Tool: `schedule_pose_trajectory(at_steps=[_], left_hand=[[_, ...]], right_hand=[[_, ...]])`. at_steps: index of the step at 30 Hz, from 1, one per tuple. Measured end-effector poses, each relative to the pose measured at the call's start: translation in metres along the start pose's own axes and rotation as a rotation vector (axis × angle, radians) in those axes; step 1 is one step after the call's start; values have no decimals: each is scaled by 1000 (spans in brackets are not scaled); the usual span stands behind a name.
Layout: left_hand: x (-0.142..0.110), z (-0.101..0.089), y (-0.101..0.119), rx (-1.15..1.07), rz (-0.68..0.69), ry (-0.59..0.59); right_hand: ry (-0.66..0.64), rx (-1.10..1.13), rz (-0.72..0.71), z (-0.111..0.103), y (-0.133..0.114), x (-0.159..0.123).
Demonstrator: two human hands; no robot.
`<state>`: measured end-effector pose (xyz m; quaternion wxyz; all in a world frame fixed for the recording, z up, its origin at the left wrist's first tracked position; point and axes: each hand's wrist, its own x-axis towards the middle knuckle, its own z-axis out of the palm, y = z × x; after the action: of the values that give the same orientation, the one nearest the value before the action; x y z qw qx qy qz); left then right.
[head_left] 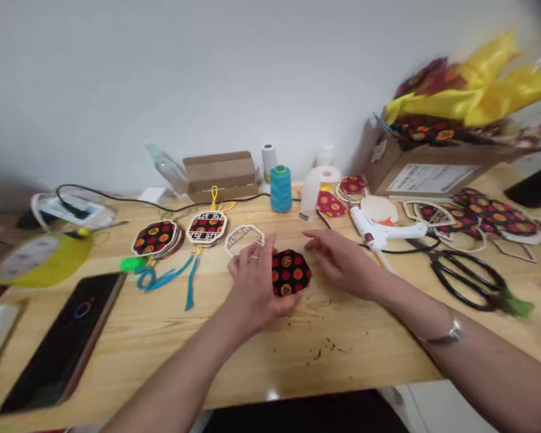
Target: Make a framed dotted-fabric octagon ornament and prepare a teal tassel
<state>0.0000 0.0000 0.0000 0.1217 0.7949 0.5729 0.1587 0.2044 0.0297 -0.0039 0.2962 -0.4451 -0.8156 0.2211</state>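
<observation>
In the head view, my left hand [256, 284] grips the left side of a dark fabric-covered piece [292, 273] with red and orange flower rounds, thumb along its near edge. Its fingers hide part of that piece. Just right of it is my right hand [342, 264], holding nothing, with its fingers stretched out and apart from the piece. A pale lattice frame [242, 233] lies directly beyond my left fingers. Farther left are a tasselled lattice ornament [207, 227] and a stack of fabric-faced ornaments [157, 238] with blue tassels.
A white glue gun [383, 231] and black-handled scissors [471, 279] lie right. Behind stand a blue thread spool [281, 189], a plastic bottle [310, 195] and an open cardboard box [223, 175]. A fabric-filled carton [433, 171] sits back right; a phone [65, 340] lies left.
</observation>
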Motion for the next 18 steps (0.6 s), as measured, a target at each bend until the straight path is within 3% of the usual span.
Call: schedule_pose_trajectory(at_steps=[18], left_hand=[[-4,-1,3,-66,68,-8]], right_hand=[[-25,34,30,-2,-4,2]])
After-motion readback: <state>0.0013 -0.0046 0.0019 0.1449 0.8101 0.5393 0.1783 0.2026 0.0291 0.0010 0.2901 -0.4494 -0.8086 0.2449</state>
